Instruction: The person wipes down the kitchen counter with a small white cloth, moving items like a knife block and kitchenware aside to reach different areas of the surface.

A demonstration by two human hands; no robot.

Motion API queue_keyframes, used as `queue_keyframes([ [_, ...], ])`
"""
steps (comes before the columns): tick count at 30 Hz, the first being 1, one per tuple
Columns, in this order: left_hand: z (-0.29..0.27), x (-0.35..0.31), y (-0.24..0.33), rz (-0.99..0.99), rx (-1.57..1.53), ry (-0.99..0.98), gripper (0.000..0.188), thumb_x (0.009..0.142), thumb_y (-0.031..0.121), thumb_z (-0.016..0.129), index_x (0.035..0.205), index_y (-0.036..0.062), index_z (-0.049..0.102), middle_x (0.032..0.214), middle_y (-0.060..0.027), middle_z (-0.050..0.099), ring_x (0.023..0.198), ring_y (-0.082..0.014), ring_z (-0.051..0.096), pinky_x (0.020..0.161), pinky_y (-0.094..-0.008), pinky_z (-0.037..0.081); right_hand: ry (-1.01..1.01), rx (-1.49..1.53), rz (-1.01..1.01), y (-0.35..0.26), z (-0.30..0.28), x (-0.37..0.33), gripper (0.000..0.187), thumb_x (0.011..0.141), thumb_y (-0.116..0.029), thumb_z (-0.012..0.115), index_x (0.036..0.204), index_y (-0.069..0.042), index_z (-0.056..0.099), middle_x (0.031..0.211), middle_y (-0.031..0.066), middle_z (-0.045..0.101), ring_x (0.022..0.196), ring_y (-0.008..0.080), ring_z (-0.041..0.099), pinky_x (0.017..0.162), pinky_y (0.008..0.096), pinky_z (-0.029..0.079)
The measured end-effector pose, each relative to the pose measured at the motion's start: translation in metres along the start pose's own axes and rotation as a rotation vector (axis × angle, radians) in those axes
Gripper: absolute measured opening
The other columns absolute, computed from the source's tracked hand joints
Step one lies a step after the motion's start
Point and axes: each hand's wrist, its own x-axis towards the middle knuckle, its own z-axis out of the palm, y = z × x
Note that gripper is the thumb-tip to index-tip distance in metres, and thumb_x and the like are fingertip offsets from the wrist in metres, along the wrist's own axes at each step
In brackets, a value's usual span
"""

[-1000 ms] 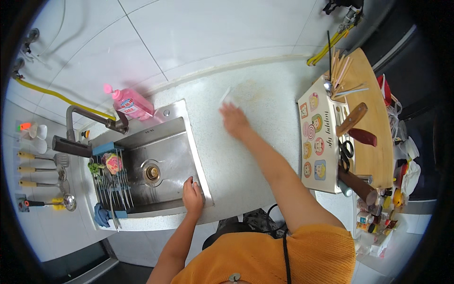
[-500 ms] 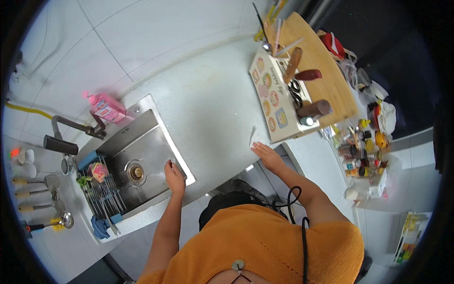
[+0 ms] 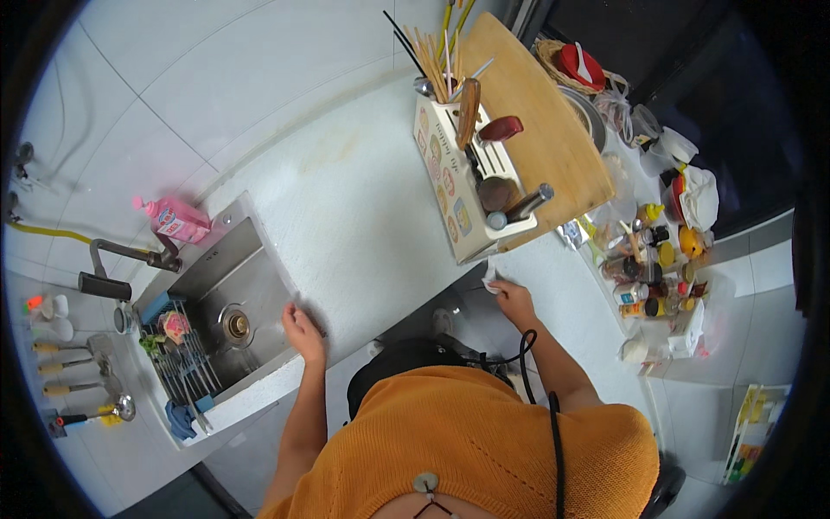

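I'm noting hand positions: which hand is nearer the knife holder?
Right. The right hand, holding a white wipe, is just off the near end of the knife holder; the left hand is farther, to its left, by the sink's right rim.

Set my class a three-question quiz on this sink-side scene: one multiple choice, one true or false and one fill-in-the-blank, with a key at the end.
1. What does the person's right hand hold?
A) a soup ladle
B) a small white cloth or tissue
C) a pair of scissors

2. True or false: the left hand is nearer to the dish rack than the right hand is.

3. Fill in the blank: the pump bottle standing beside the sink is coloured ____.

Key: 1. B; 2. True; 3. pink
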Motion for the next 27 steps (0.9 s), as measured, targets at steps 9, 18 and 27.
queue_keyframes([
  [9,0.114,0.007,0.127,0.083,-0.252,-0.296,0.031,0.093,0.016,0.047,0.119,-0.0001,0.049,0.114,-0.013,0.054,0.103,-0.0216,0.052,0.089,-0.031,0.041,0.203,0.456,0.255,0.044,-0.027,0.032,0.041,0.085,-0.006,0.049,0.126,-0.004,0.046,0.076,0.0063,0.062,0.063,0.0132,0.055,0.061,0.0266,0.046],
  [18,0.248,0.126,0.221,0.274,-0.341,-0.334,0.035,0.094,0.02,0.045,0.121,-0.0013,0.048,0.115,-0.0138,0.056,0.109,-0.0227,0.052,0.093,-0.0319,0.04,0.117,0.314,0.198,0.033,-0.003,0.063,0.036,0.085,-0.017,0.054,0.116,-0.003,0.043,0.086,0.017,0.064,0.082,0.0336,0.063,0.07,0.0402,0.049],
  [27,0.312,0.175,0.295,-0.21,-0.794,-0.537,0.032,0.091,0.029,0.042,0.114,0.0111,0.056,0.107,-0.0021,0.058,0.096,-0.0127,0.053,0.083,-0.0259,0.04,0.149,0.624,0.096,0.015,-0.01,0.054,0.057,0.081,-0.009,0.057,0.131,-0.004,0.03,0.101,0.0187,0.062,0.09,0.0334,0.062,0.069,0.0381,0.049],
])
